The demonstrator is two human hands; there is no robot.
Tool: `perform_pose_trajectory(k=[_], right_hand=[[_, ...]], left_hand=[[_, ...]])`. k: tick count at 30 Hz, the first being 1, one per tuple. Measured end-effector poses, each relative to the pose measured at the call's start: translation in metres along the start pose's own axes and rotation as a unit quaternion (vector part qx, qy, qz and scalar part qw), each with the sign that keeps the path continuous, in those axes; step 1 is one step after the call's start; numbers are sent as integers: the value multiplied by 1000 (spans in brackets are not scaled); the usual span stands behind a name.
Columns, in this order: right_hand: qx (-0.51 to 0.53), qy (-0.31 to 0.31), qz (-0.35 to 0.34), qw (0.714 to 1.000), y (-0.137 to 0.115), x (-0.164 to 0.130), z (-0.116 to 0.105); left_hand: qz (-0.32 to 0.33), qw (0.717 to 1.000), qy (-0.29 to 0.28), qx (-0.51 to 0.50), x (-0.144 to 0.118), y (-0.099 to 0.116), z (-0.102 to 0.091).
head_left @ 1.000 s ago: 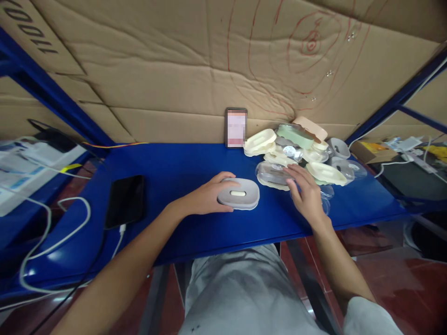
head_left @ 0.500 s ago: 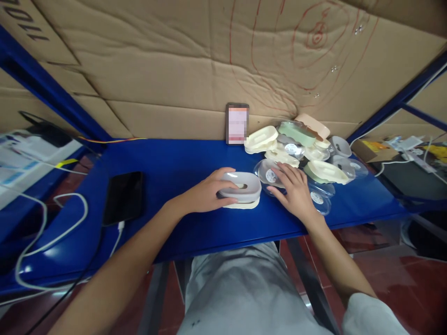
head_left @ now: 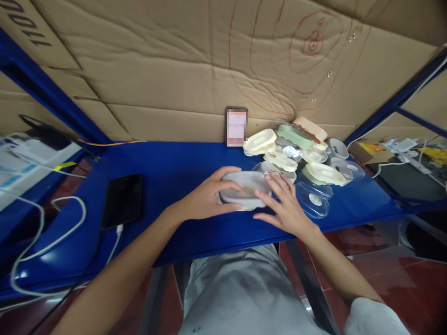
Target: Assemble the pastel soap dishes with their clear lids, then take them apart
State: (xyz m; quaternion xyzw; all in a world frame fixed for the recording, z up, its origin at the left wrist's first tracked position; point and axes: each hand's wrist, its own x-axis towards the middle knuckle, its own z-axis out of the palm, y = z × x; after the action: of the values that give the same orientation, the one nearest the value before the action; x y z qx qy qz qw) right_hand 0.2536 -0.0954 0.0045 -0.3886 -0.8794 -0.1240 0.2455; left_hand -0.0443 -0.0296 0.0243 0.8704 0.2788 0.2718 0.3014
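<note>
Head view: left hand [head_left: 206,197] curled around near-left end of grey soap box [head_left: 244,190], gripping it on blue worktop [head_left: 174,172]. Right hand [head_left: 284,207] open, fingers [head_left: 275,184] spread, touching box's right end. Pile of soap boxes [head_left: 296,153] just beyond right hand. Clear lid [head_left: 314,204] right of it. Black phone [head_left: 122,200] well left of left hand.
</note>
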Motion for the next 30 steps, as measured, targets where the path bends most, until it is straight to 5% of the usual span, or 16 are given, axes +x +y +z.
perform_pose_trajectory(k=[5,9,14,20,25,30], right_hand=[[94,26,-45,994,2,1,-16],[17,115,73,991,42,-13,-49],[-187,237,262,917,124,-54,-83],[-57,149,316,935,191,-88,-74],[76,72,328,939,193,-84,-70],[76,80,291,950,186,-81,-66]], left_hand=[[8,999,-15,-47,2,10,7],[-22,1000,0,4,2,5,5],[-32,990,-87,108,-1,-5,11],[-22,981,-108,160,0,-6,11],[-54,973,-131,181,-10,3,6],[-94,972,-60,208,-50,10,13]])
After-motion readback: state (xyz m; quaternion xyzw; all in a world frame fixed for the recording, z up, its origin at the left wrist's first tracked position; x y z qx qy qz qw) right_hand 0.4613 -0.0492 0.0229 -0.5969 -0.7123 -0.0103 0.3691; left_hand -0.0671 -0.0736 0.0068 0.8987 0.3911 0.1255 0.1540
